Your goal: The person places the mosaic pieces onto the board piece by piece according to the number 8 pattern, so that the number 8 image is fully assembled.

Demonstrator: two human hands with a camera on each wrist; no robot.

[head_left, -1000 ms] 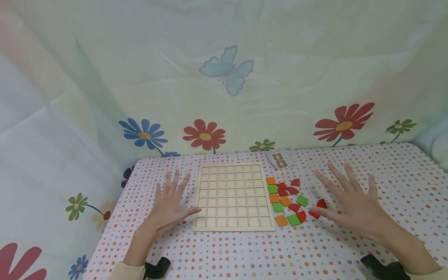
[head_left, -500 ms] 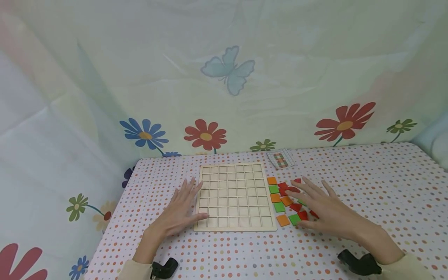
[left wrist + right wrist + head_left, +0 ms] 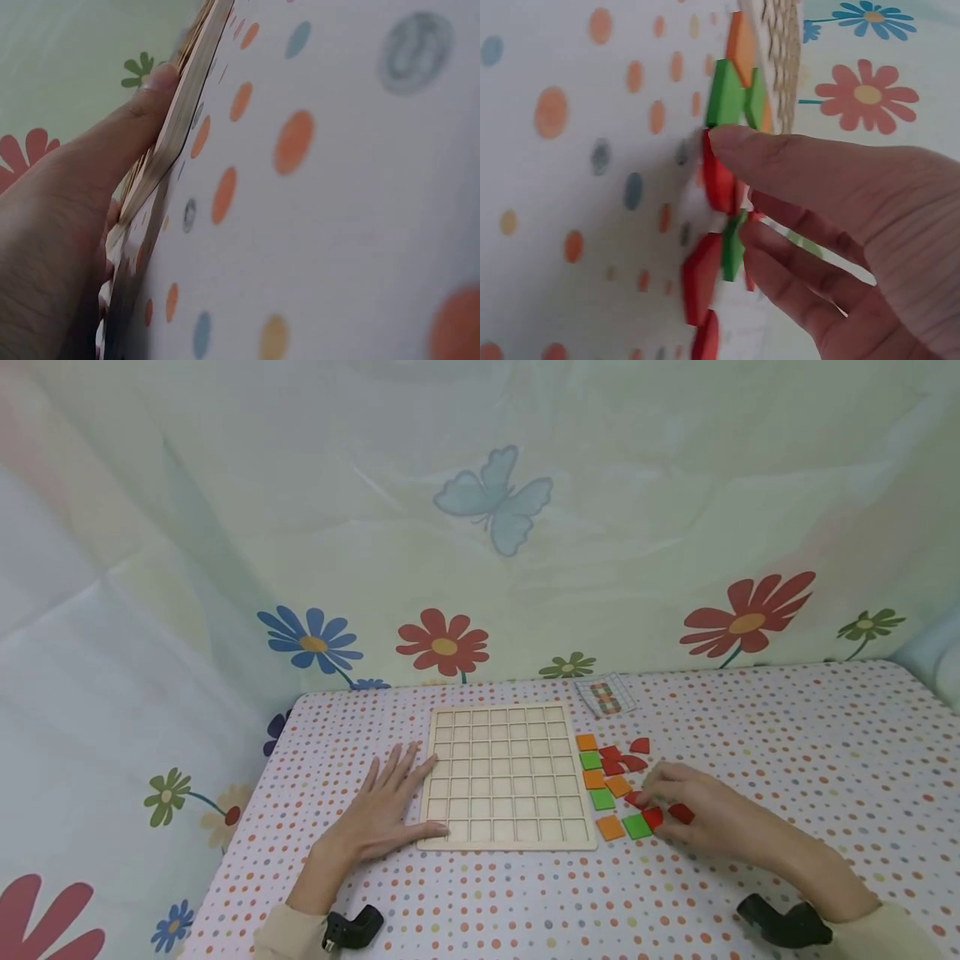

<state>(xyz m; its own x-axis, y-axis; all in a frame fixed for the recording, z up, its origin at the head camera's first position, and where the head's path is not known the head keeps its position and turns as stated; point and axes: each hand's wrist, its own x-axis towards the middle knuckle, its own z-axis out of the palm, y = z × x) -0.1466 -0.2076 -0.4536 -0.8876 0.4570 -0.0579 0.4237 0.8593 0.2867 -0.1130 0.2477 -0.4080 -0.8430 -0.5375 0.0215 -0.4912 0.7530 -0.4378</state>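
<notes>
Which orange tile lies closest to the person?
The orange tile beside the near right corner of the wooden board; the other three visible lie farther away.

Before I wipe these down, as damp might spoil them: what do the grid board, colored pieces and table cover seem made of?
Grid board: probably bare wood, matte; pale tan surface and edge.
Colored pieces: perhaps painted wood or plastic, smooth; even color runs over edges.
Table cover: fabric or vinyl, I can't tell; matte, printed dots.

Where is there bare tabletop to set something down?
Bare: the spotted tablecloth right of the right hand, and its stretch on the near side of the grid board. Crowded: between board and right hand (tiles), and along the board's left edge (left hand).
</notes>
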